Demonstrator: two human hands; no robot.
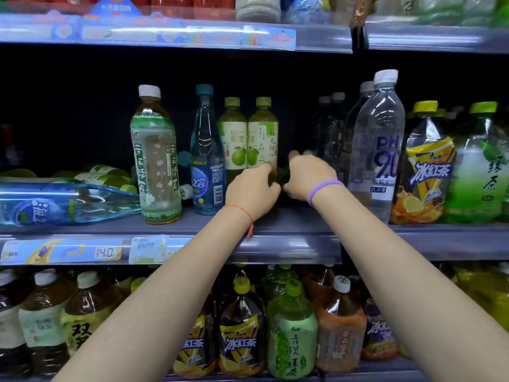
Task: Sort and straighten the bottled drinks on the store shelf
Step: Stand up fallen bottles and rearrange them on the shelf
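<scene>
Here, both hands meet on the middle shelf (289,216) just right of the two pale green pomelo drink bottles (249,133). Between them lies a small dark thing (281,176), mostly hidden; what it is cannot be told. The left hand (252,188) has fingers curled around its left side, and the right hand (308,175) has fingers curled over its right side.

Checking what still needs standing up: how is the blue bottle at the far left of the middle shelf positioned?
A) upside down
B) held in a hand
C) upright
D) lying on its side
D: the blue bottle lies on its side on the middle shelf, beside the upright jasmine tea bottle.
</scene>
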